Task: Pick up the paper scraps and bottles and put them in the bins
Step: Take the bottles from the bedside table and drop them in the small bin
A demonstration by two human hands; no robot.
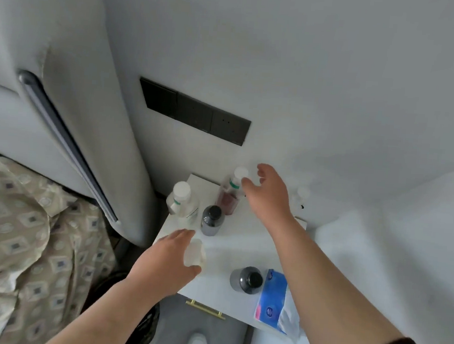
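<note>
Gripping one clear bottle (195, 253): left hand (167, 259) | right hand (269, 195): spread, empty | dark bottles (212, 221): two

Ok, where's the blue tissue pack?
In the head view, the blue tissue pack lies at the front right corner of the nightstand, beside a dark bottle.

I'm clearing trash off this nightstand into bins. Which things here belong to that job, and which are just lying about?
Job: clear white-capped bottle, red-liquid bottle, rear dark bottle, front dark bottle, small translucent bottle.
Lying about: blue tissue pack, wall switch panel, patterned bedding.
</note>
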